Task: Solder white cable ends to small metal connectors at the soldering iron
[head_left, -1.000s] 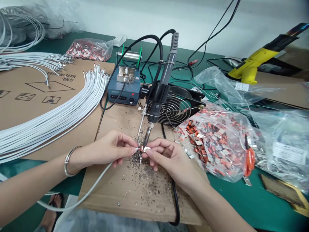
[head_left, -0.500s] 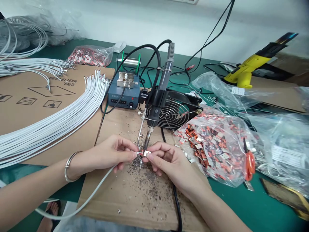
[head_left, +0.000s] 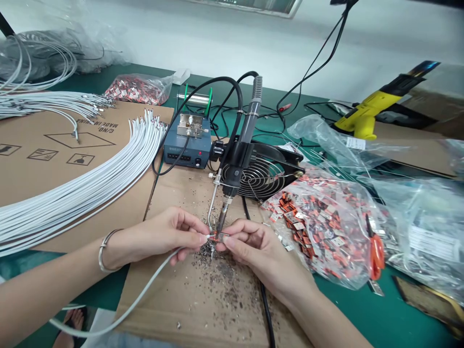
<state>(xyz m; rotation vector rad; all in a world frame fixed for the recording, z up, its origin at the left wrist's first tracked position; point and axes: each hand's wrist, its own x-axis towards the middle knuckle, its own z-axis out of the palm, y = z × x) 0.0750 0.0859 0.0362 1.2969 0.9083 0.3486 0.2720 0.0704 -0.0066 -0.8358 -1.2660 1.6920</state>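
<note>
My left hand (head_left: 177, 234) pinches a white cable (head_left: 150, 280) close to its stripped end; the rest of the cable loops down to the lower left. Between the thumb and fingers of my right hand (head_left: 250, 241) is a small metal-and-orange connector (head_left: 216, 237), seen nearly edge-on. Cable end and connector meet right under the tip of a soldering iron (head_left: 235, 169) clamped in a stand. A thin bent solder feed tube (head_left: 211, 208) ends just beside that tip. Fingers hide much of the joint, so I cannot tell whether the wires are bonded.
Solder debris covers the cardboard (head_left: 174, 299) below my hands. Behind stand a blue solder feeder (head_left: 188, 152), a solder spool (head_left: 195, 99) and a fan (head_left: 261, 176). White cables (head_left: 90, 188) lie left. Right are a bag of connectors (head_left: 337, 232), orange-handled snips (head_left: 377, 256) and a yellow heat gun (head_left: 373, 106).
The connector in my right fingers has turned from showing its flat metal face to nearly edge-on. Both hands stay at the iron tip. The whole view has shifted slightly.
</note>
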